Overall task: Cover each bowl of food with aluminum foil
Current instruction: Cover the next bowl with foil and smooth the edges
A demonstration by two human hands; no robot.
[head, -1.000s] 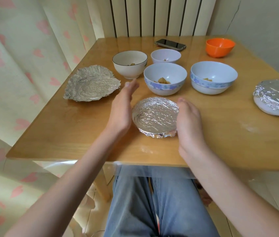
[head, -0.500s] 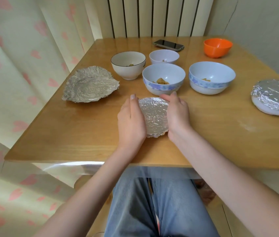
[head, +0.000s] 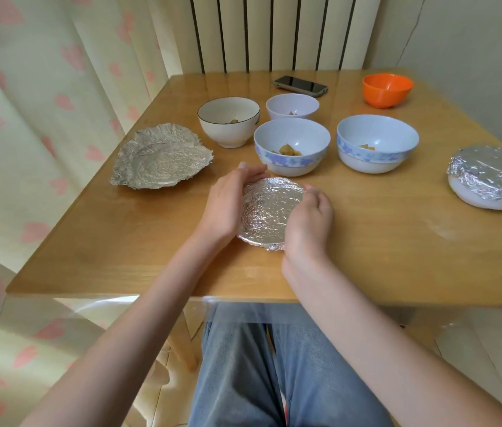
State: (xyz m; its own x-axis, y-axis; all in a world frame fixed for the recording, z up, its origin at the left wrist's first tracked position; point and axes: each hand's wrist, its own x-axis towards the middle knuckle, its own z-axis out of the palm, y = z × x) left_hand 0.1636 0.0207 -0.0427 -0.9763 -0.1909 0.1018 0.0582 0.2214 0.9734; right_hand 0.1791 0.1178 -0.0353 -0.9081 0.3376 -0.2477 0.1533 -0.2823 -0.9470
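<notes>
- Crinkled silver aluminium foil sheet [head: 161, 158], pre-shaped like a shallow dish, lies loose at the left of the wooden surface [head: 397, 241], apart from every bowl and ready for use.
- Left hand [head: 228, 204] curls its grip round the left rim of the small foil-covered bowl [head: 269, 214], fingertips reaching over the far edge.
- That bowl stands near the front edge, just in front of the blue-patterned bowls; its foil top looks taut, and the hands appear to be pressing the edges down, so this cover seems nearly finished.
- White bowl with a thin dark rim [head: 228, 120], uncovered, holds a little food.
- Small plain white bowl [head: 292, 106] behind, uncovered, shows a scrap of food.
- White bowl with a blue floral band [head: 292, 146], uncovered, holds brownish pieces.
- Right hand [head: 309, 223] grips the covered bowl's right side, fingers curled round its rim.
- Second blue-banded white bowl [head: 377, 143], uncovered, holds a few pieces.
- Orange plastic bowl [head: 387, 89] at the far corner is open; its contents cannot be made out.
- Large white bowl wrapped in foil [head: 493, 177] at the right edge is finished, though partly cut off by the frame.
- Tally, as a judgement: one covered, one nearly so, four or five left, with only one spare sheet in sight.
- Dark smartphone [head: 300, 85] lies at the back; the covered bowls' contents are hidden.
</notes>
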